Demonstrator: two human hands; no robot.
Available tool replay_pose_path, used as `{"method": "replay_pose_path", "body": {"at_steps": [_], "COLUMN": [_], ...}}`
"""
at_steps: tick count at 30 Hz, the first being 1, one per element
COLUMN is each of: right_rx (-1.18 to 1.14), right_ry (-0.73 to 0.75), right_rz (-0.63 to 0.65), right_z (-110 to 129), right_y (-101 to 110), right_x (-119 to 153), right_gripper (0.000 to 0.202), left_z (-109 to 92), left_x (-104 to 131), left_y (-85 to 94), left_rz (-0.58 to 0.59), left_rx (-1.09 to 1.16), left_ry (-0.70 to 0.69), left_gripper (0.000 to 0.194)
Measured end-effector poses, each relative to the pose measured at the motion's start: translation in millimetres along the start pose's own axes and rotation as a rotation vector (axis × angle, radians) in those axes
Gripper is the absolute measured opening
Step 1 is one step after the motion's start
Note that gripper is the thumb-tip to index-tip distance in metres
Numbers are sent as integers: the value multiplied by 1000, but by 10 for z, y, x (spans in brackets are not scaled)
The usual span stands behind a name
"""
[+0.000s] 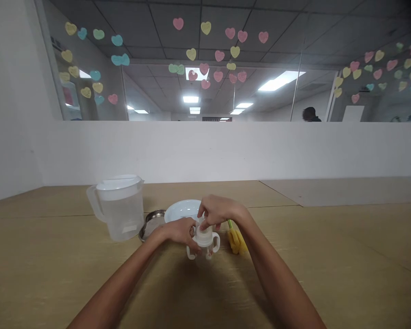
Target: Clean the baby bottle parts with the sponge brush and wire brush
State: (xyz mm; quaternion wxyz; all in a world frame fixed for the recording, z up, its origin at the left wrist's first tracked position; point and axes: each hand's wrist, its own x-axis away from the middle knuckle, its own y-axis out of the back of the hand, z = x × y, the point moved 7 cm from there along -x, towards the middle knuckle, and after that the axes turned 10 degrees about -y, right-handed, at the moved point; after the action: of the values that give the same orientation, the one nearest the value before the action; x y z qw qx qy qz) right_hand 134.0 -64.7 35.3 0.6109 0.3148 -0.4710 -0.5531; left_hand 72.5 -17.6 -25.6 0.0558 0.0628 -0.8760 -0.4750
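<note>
A clear baby bottle [205,252] with a white collar and two white side handles stands upright on the table in front of me. My left hand [182,230] is closed around its left side, near the handle and collar. From above, my right hand [216,211] has its fingers closed on the bottle's pale top. Part of that top is hidden by my fingers. Just behind the bottle sits a white bowl [178,209]. To the right, partly behind my right forearm, lies a yellow sponge brush [235,242] with a green handle.
A lidded clear plastic pitcher [123,214] stands at the left. Between it and the bowl is a round metal dish [152,224]. The wooden table [329,256] meets a white wall [205,151] with a window above, where heart-shaped notes hang. Behind the glass is a person [311,114].
</note>
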Motion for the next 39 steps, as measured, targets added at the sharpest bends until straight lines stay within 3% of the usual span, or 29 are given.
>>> {"method": "replay_pose_path", "body": {"at_steps": [7, 11, 15, 26, 33, 39], "right_rx": [-24, -35, 19, 62, 230, 225], "right_ry": [16, 46, 97, 172, 175, 216], "right_rz": [2, -51, -109, -165, -161, -138], "right_z": [-40, -63, -47, -71, 23, 26], "right_y": [-18, -58, -58, 3, -126, -99], "right_x": [5, 37, 48, 69, -16, -22], "right_gripper": [51, 48, 44, 76, 48, 44], "left_z": [21, 78, 52, 82, 29, 35], "left_x": [-1, 13, -1, 17, 0, 0], "left_y": [-14, -1, -9, 17, 17, 12], "left_rz": [-6, -34, -23, -14, -24, -16], "left_rx": [22, 1, 32, -52, -38, -75], "left_ry": [3, 71, 34, 132, 50, 30], "left_gripper": [33, 35, 32, 34, 33, 38]}}
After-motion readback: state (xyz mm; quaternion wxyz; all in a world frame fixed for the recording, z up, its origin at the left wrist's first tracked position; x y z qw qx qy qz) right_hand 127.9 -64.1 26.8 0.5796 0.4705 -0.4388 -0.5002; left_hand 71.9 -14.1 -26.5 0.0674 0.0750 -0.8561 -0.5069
